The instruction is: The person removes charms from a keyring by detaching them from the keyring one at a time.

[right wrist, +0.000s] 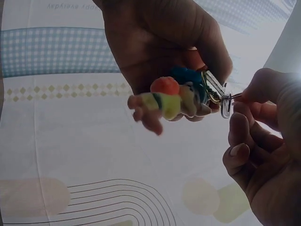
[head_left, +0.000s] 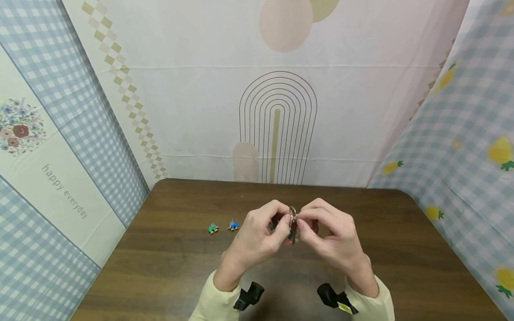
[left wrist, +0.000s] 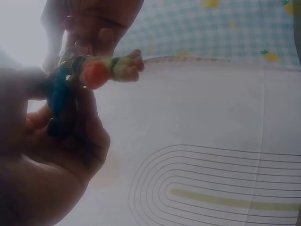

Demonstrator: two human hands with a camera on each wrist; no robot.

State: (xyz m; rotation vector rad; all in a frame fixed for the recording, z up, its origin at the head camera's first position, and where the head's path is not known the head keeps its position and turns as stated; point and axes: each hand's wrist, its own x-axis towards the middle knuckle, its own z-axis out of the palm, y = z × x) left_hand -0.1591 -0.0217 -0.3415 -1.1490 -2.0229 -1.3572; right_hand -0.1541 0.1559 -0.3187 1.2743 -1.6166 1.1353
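Holding a small metal ring (head_left: 292, 211) up between them, both hands met above the middle of the counter (head_left: 168, 263), near its far edge. The left hand (head_left: 257, 234) had its fingers curled round a bunched clutch of little charms, and the right hand (head_left: 327, 236) pinched the ring between thumb and forefinger, so each grip was closed on the same keychain from its own side. Judging by that hold, the bunch was steadied in one fist so the other fingertips could work the ring's thin clasp (right wrist: 225, 106), and it was lifted clear of the wood so the figures could dangle freely.

From the right wrist view, one toy figure (right wrist: 167, 101) with an orange head and pale green body stuck out sideways from the left palm, with a blue charm (right wrist: 188, 77) tucked behind it against the clasp. Whether more charms were hidden in the fist could not be told.

Two loose charms lay on the counter left of the hands, toward the far edge: one green (head_left: 213, 228) and one blue (head_left: 233, 225), just beside each other and apart from the hands, seemingly set within easy reach. Two hands, one ring, two charms seen in hand, two on the wood
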